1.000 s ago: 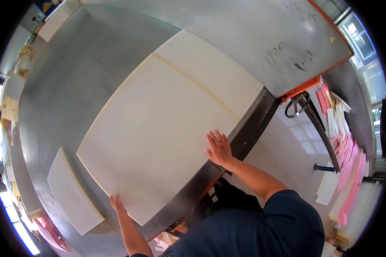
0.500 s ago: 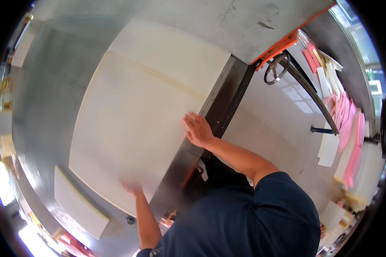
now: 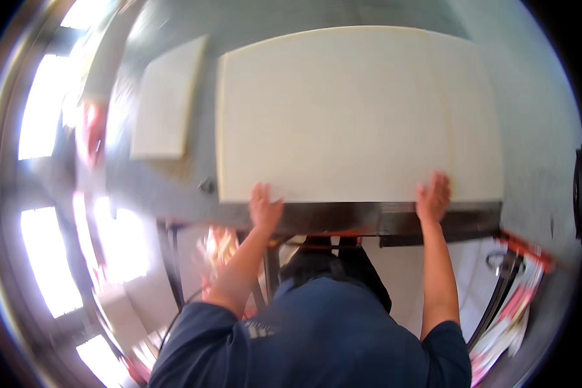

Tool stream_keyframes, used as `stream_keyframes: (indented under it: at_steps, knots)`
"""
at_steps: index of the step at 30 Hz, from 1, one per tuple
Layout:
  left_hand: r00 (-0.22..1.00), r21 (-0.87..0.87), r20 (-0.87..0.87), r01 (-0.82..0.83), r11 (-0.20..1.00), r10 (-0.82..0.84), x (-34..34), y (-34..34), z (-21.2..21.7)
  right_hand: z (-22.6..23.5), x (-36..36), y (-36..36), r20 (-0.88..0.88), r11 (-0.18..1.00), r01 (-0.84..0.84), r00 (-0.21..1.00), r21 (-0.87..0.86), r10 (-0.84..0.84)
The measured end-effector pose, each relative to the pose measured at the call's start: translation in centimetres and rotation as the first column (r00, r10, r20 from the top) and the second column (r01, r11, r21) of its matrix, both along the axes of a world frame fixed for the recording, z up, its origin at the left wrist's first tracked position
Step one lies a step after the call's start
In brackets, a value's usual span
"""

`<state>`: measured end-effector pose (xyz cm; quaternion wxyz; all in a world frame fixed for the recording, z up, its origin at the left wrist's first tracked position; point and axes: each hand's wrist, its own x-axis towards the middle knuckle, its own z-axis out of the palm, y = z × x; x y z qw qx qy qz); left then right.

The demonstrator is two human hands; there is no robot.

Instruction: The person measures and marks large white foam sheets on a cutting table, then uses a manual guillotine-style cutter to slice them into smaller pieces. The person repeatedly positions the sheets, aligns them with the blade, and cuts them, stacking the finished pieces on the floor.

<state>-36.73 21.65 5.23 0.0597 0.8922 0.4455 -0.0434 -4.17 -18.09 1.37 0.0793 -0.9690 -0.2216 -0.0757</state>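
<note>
A large cream-white foam sheet (image 3: 343,123) lies flat on the grey table (image 3: 284,35), its straight edge along the near side. A faint yellowish line (image 3: 447,116) crosses the sheet toward its right end. My left hand (image 3: 264,208) rests at the sheet's near edge close to its left corner, fingers extended. My right hand (image 3: 433,198) lies on the near edge beside the yellowish line, with fingers stretched forward and the thumb apart. Neither hand grips anything.
A smaller white sheet (image 3: 165,103) lies to the left of the big one. A dark metal rail (image 3: 343,216) runs along the table's front edge. Below right is a handwheel (image 3: 496,260) near an orange bracket (image 3: 530,251). Pink and white offcuts (image 3: 514,317) stand at lower right.
My view has swung left, so the sheet now stretches across in front of me. My left hand has come to the near edge; my right hand now lies beside the yellowish line.
</note>
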Motion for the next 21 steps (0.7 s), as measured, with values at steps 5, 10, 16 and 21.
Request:
stream_keyframes:
  at_steps: [5,10,16,21]
  knots:
    - [0.610,-0.557,0.292,-0.517,0.650,0.736,-5.8,-1.1,-4.9,2.4,-3.0,2.1,-0.356,0.833,0.553,0.786,0.036,-0.506]
    - [-0.085,-0.934,0.129,-0.346,0.092,0.988,-2.1,-1.3,-7.7,-0.4,-0.9,1.0,-0.893,-0.188,0.904,0.313,0.384,-0.322]
    - [0.009,-0.954,0.032,-0.298,0.034,0.999,0.4,0.2,-7.3,-6.4,4.1,-6.3,-0.579,0.207,0.890,0.426,0.406,-0.695]
    - [0.180,-0.977,0.030,-0.202,0.066,0.983,-2.7,2.5,-9.4,-3.3,4.5,-4.0,-0.528,0.317,0.890,0.451,0.328,-0.720]
